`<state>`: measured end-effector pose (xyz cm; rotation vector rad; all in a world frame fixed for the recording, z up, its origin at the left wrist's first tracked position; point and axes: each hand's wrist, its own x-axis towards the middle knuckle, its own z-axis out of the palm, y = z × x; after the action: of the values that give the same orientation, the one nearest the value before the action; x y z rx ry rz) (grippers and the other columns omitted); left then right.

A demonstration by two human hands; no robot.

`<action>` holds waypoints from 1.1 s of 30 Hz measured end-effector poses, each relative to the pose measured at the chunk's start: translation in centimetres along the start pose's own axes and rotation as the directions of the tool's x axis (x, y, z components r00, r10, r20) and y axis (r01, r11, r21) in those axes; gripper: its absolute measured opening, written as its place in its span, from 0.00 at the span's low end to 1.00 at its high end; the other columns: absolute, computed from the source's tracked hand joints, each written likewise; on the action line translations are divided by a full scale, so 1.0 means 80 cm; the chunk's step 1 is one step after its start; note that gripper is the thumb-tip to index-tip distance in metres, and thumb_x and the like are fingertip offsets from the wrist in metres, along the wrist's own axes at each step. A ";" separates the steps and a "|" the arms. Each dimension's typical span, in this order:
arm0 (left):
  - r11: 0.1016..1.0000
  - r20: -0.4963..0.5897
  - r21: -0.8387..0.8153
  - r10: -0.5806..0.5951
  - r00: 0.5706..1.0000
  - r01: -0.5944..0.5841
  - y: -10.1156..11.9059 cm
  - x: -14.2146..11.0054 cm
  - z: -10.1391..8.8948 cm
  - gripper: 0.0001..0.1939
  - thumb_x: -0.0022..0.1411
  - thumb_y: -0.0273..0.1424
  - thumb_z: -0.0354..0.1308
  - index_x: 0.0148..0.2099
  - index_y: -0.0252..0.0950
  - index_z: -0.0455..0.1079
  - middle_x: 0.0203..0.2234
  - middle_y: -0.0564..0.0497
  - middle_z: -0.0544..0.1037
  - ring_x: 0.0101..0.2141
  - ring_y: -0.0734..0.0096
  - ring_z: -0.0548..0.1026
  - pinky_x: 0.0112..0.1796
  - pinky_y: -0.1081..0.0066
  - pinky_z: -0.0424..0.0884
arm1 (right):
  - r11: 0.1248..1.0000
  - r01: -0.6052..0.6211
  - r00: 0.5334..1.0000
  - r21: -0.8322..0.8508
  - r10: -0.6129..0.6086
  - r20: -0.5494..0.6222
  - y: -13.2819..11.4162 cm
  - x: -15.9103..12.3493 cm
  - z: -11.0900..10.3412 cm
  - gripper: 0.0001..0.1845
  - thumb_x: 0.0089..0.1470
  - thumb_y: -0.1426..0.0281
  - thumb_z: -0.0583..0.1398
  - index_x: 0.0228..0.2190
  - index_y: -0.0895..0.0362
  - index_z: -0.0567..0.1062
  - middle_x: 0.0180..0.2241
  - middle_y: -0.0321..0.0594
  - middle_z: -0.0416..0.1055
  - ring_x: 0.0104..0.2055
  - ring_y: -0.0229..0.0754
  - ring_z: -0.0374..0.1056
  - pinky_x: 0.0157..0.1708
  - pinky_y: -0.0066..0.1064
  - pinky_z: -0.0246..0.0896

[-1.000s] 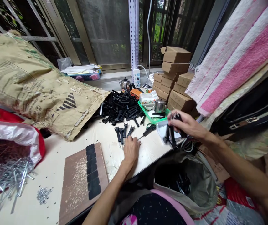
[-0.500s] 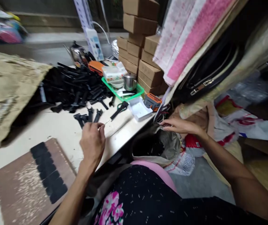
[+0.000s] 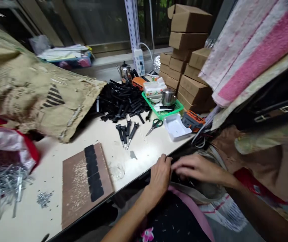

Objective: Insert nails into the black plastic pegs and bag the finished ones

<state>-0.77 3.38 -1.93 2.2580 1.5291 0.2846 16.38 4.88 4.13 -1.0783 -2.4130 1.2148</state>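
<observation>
My left hand (image 3: 160,172) is closed at the table's front edge, knuckles up; what it holds, if anything, is hidden. Close to it, my right hand (image 3: 199,168) reaches in from the right, its bent fingers blurred by motion. Both are at the mouth of an open bag (image 3: 217,191) beside the table. On the tabletop lie several black-handled pieces with metal rods (image 3: 127,132), and to their right a pair of scissors (image 3: 154,126). A brown board (image 3: 75,188) carries a row of flat black pieces (image 3: 93,174) and pale crumbs.
Behind are a heap of black parts (image 3: 123,101), a green basket (image 3: 159,116), a white tray (image 3: 176,127), a battery pack (image 3: 193,121) and stacked cardboard boxes (image 3: 189,20). At left sit a large paper sack (image 3: 33,90), metal rods (image 3: 15,181) and small metal bits (image 3: 44,199).
My left hand has moved from the table to its front edge, close to my right hand. The black-handled piece it held by its rod no longer shows. The view has turned left.
</observation>
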 end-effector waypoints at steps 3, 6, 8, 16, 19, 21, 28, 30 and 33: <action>0.977 -0.177 -0.003 -0.212 0.961 0.215 -0.039 -0.008 -0.035 0.12 0.68 0.35 0.43 0.45 0.39 0.65 0.40 0.48 0.70 0.35 0.68 0.73 0.32 0.71 0.67 | 0.908 0.100 0.945 -0.406 -0.215 -0.248 0.003 0.111 -0.012 0.14 0.62 0.70 0.50 0.44 0.57 0.73 0.41 0.45 0.72 0.43 0.42 0.67 0.43 0.31 0.60; 0.879 -0.375 0.010 -0.439 0.816 0.477 -0.090 -0.012 -0.067 0.15 0.67 0.37 0.43 0.49 0.36 0.63 0.43 0.44 0.69 0.35 0.64 0.74 0.30 0.69 0.67 | 0.660 0.173 0.915 -0.731 -0.383 -0.129 0.019 0.223 -0.006 0.19 0.60 0.78 0.49 0.51 0.53 0.67 0.52 0.46 0.66 0.51 0.49 0.60 0.42 0.37 0.59; 0.819 -0.415 0.035 -0.509 0.754 0.572 -0.121 -0.015 -0.079 0.16 0.66 0.37 0.44 0.51 0.34 0.62 0.44 0.42 0.69 0.35 0.61 0.74 0.31 0.67 0.67 | 0.501 0.283 0.885 -0.818 -0.465 0.021 0.026 0.280 0.004 0.25 0.59 0.80 0.49 0.55 0.49 0.61 0.60 0.43 0.56 0.58 0.54 0.52 0.43 0.40 0.58; 0.765 -0.395 0.049 -0.575 0.716 0.642 -0.149 -0.032 -0.076 0.17 0.66 0.38 0.44 0.48 0.33 0.65 0.42 0.42 0.69 0.37 0.59 0.74 0.33 0.65 0.68 | 0.125 0.692 0.672 -0.711 -0.473 0.570 -0.001 0.346 0.068 0.11 0.62 0.74 0.49 0.36 0.57 0.72 0.38 0.44 0.70 0.43 0.47 0.62 0.36 0.37 0.57; 0.767 -0.408 -0.001 -0.586 0.700 0.641 -0.147 -0.039 -0.075 0.17 0.66 0.39 0.43 0.48 0.33 0.65 0.42 0.42 0.70 0.38 0.59 0.74 0.33 0.66 0.68 | 0.101 0.726 0.638 -0.680 -0.470 0.611 -0.002 0.349 0.074 0.12 0.63 0.73 0.48 0.36 0.55 0.71 0.36 0.42 0.69 0.35 0.41 0.63 0.27 0.31 0.54; 0.761 -0.413 -0.052 -0.606 0.680 0.647 -0.147 -0.047 -0.078 0.18 0.66 0.39 0.44 0.49 0.33 0.65 0.42 0.41 0.70 0.39 0.59 0.74 0.34 0.65 0.68 | 0.072 0.767 0.590 -0.637 -0.469 0.657 0.000 0.350 0.071 0.12 0.63 0.72 0.47 0.35 0.54 0.71 0.37 0.40 0.69 0.31 0.39 0.63 0.25 0.30 0.52; 0.758 -0.478 -0.165 -0.621 0.621 0.631 -0.147 -0.071 -0.091 0.17 0.65 0.37 0.46 0.50 0.35 0.66 0.41 0.43 0.72 0.38 0.60 0.74 0.34 0.66 0.68 | 0.059 0.809 0.546 -0.585 -0.442 0.712 -0.005 0.343 0.069 0.11 0.61 0.75 0.48 0.37 0.58 0.69 0.33 0.39 0.69 0.27 0.38 0.65 0.22 0.28 0.52; 0.772 -0.492 -0.187 -0.609 0.622 0.608 -0.146 -0.075 -0.092 0.16 0.65 0.37 0.47 0.50 0.35 0.67 0.41 0.43 0.72 0.36 0.61 0.74 0.33 0.66 0.69 | 0.074 0.791 0.576 -0.608 -0.425 0.698 -0.005 0.340 0.073 0.11 0.60 0.77 0.48 0.36 0.60 0.69 0.31 0.40 0.69 0.26 0.38 0.66 0.22 0.28 0.53; 0.803 -0.520 -0.220 -0.577 0.630 0.553 -0.142 -0.080 -0.091 0.14 0.64 0.35 0.47 0.48 0.35 0.68 0.40 0.44 0.73 0.36 0.61 0.75 0.33 0.66 0.69 | 0.097 0.765 0.616 -0.636 -0.396 0.681 -0.006 0.337 0.073 0.10 0.58 0.79 0.50 0.33 0.61 0.70 0.30 0.40 0.69 0.27 0.39 0.67 0.22 0.27 0.53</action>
<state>-15.52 2.62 0.05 1.5791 2.4204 0.8398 -5.66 20.15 -2.23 0.2516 -3.2820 -0.4255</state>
